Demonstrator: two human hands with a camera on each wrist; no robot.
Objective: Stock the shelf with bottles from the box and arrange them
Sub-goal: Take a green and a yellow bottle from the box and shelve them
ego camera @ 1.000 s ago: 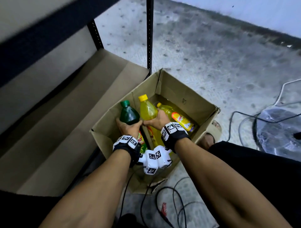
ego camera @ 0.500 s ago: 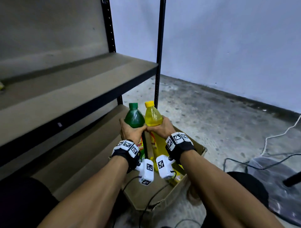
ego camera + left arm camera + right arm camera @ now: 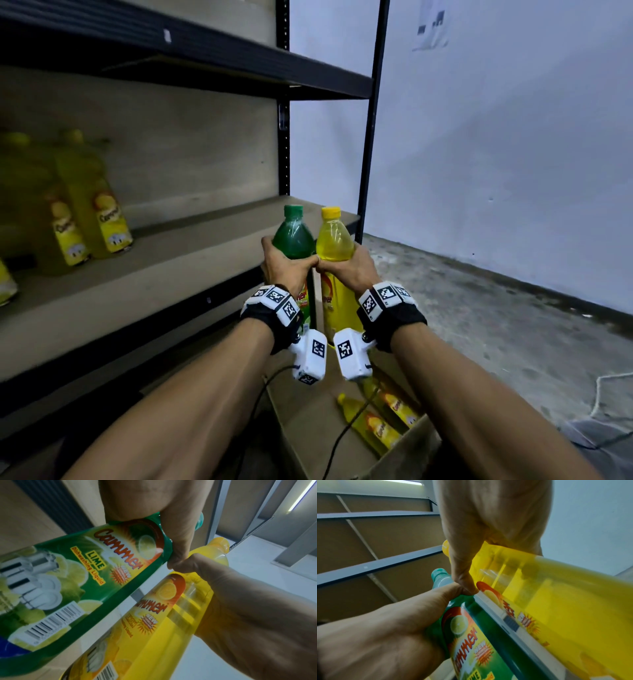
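Observation:
My left hand (image 3: 286, 269) grips a green dishwashing-liquid bottle (image 3: 294, 236) round its shoulder; the lime label shows in the left wrist view (image 3: 82, 577). My right hand (image 3: 349, 270) grips a yellow bottle (image 3: 334, 240) the same way, its body seen in the right wrist view (image 3: 556, 599). Both bottles stand upright, side by side and touching, in front of the right end of the middle shelf board (image 3: 178, 263). The thumbs meet between them. Below lies the cardboard box (image 3: 308, 421) with yellow bottles (image 3: 373, 425) lying in it.
Several yellow bottles (image 3: 99, 205) stand at the left of the same shelf, blurred. A higher shelf board (image 3: 205, 65) runs overhead. A black upright post (image 3: 371, 137) stands just right of the bottles. A cable (image 3: 346, 431) hangs across the box. Grey floor (image 3: 496, 325) and wall lie to the right.
Both hands have lifted the green and yellow bottles out of the box and up to the middle shelf's height. The view has tilted up from the box to the shelves.

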